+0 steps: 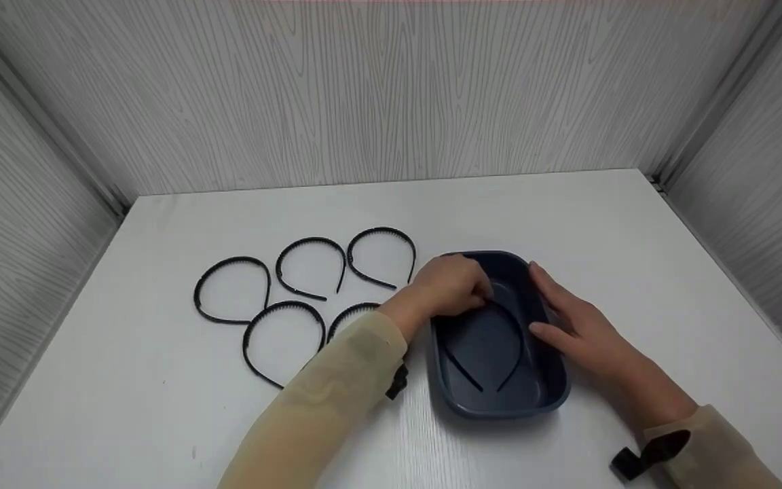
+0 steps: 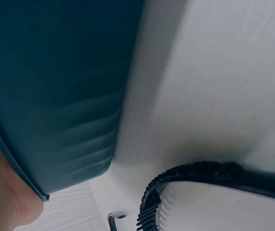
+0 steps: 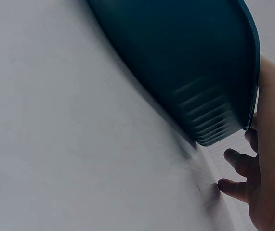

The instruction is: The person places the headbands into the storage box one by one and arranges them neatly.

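Note:
A dark blue plastic basin (image 1: 462, 407) stands on the white table, a black toothed headband (image 1: 522, 336) inside it with its two ends towards the near side. My left hand (image 1: 452, 285) reaches over the basin's left rim, its curled fingers pinching the headband's far, curved part. On the right side, my right hand (image 1: 581, 333) holds the basin by its rim, thumb lying over the edge and other fingers (image 3: 241, 163) outside the wall. In the left wrist view, the basin's wall (image 2: 60, 96) hides the left fingers.
Several more black headbands lie left of the basin, including one (image 1: 231, 259) at the far left, one (image 1: 313, 239) in the back row and one (image 1: 383, 229) close to the basin. My left forearm (image 1: 337, 387) partly covers the nearer ones. Grey wood-grain panels (image 1: 391, 95) enclose the table.

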A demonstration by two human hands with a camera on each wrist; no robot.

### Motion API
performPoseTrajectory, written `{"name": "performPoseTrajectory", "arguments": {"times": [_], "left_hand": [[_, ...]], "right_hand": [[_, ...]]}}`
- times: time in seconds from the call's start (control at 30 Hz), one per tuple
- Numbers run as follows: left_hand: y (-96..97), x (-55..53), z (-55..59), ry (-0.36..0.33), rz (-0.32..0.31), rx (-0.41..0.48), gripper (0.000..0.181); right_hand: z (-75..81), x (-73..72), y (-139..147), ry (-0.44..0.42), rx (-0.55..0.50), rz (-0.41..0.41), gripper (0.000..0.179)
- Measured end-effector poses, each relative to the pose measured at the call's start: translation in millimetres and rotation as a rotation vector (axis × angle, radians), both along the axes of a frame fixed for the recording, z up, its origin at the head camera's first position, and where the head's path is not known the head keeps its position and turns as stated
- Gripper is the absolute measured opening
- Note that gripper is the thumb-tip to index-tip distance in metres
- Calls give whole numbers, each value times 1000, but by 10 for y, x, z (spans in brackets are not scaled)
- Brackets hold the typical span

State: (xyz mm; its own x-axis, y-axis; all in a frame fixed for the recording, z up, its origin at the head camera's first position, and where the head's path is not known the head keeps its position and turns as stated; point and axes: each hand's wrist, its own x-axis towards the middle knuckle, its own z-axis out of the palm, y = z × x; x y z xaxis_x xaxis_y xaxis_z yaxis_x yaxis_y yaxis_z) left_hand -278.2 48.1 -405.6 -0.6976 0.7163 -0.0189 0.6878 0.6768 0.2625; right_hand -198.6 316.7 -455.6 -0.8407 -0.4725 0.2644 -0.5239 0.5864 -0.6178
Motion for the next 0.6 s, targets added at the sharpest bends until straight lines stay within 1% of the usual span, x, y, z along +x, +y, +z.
{"name": "performPoseTrajectory", "arguments": {"times": [0.2, 0.33, 0.47, 0.53, 0.6], "left_hand": [[14, 3, 10, -2, 10, -49, 20], [9, 11, 20, -1, 6, -49, 21], [-6, 20, 28, 7, -10, -12, 21], [-13, 23, 31, 15, -23, 30, 21], [-23, 26, 34, 20, -34, 90, 20]], "right_hand": [[15, 8, 3, 0, 12, -8, 83], [22, 4, 0, 2, 20, -10, 83], [21, -2, -2, -3, 22, -11, 83], [17, -1, 2, -5, 25, -16, 83], [13, 1, 6, -3, 26, -18, 83]]}}
